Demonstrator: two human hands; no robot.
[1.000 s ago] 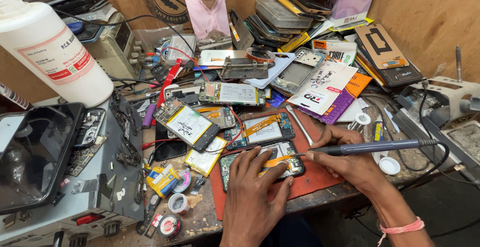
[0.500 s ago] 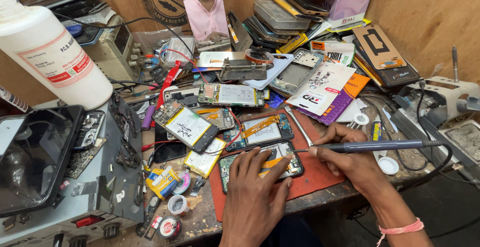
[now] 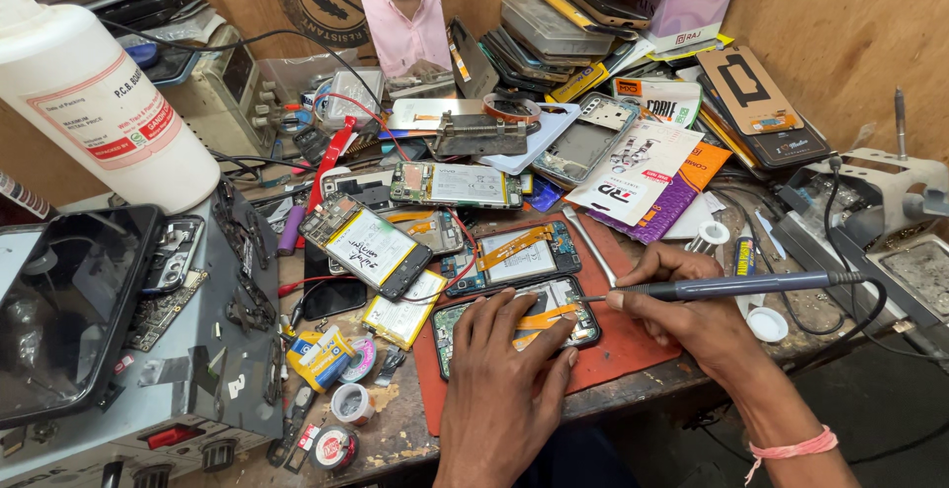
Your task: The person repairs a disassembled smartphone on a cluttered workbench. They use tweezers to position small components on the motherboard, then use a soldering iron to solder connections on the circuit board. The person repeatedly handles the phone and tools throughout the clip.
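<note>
I see my left hand [image 3: 509, 369] spread flat, pinning the opened phone [image 3: 514, 322] on the red mat [image 3: 633, 345]; from three o'clock, my right hand [image 3: 692, 315] grips the soldering iron [image 3: 732, 285].

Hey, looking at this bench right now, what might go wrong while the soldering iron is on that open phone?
1. The soldering iron tip sits close to the left hand's fingers pressing the open phone; a slip might burn them.
2. The tip is near the orange flex cable, which heat may damage.
3. The iron's cord trails over clutter by the right hand; a snag might jerk the tip.
</note>
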